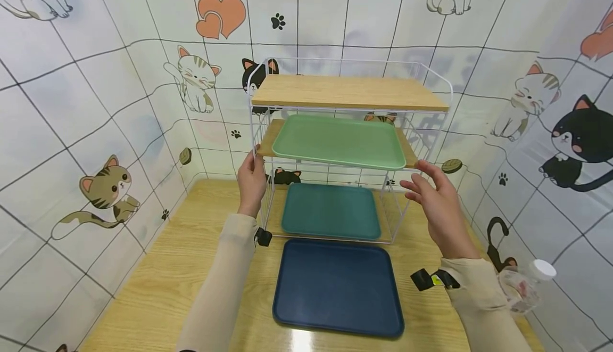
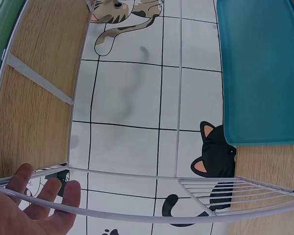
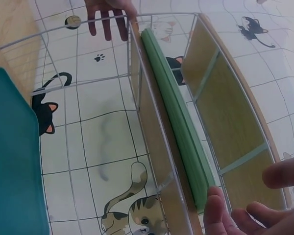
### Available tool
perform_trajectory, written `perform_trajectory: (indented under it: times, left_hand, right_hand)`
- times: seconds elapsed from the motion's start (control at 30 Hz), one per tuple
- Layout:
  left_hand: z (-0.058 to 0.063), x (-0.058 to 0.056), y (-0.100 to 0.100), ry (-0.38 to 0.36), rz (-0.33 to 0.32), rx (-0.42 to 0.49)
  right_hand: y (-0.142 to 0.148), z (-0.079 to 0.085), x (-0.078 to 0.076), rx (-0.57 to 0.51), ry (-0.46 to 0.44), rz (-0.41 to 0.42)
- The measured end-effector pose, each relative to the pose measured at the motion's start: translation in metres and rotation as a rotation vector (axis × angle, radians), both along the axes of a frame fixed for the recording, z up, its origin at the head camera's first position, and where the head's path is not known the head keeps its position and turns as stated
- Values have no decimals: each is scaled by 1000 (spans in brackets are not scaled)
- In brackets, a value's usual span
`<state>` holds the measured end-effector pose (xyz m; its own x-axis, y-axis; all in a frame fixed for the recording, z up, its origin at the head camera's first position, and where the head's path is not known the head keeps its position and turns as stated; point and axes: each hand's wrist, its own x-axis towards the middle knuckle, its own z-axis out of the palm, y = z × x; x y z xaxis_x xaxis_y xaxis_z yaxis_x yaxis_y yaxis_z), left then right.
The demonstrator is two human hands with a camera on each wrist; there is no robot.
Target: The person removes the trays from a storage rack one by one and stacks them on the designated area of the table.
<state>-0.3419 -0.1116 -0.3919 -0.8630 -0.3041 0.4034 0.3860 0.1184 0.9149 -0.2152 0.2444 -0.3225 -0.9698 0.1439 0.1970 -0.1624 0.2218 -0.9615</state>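
A white wire rack [image 1: 351,109] with wooden shelves stands before me. On its middle shelf lies a light green tray [image 1: 340,140], and a teal tray [image 1: 331,211] lies on the bottom shelf. My left hand [image 1: 252,184] holds the rack's left side at the middle shelf, its fingers [image 2: 49,193] reaching past the wire below the board. At the right end of that shelf is my right hand [image 1: 438,211], fingers loosely spread beside the green tray's corner; whether a fingertip touches the shelf edge I cannot tell. A navy tray [image 1: 337,288] lies on the table in front.
The wooden table [image 1: 177,251] carries the rack, with cat-patterned walls [image 1: 335,22] behind and at both sides. A clear bottle [image 1: 522,288] with a white cap stands beside my right forearm. Above the green tray is the top wooden shelf [image 1: 345,91].
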Motion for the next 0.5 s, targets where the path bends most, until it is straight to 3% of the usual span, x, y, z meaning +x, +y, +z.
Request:
perform_trajectory:
  times: [0.5]
  left_hand:
    - [0,-2,1,2,26,-13]
  right_hand:
    - [-11,2,-27,23,-30,7]
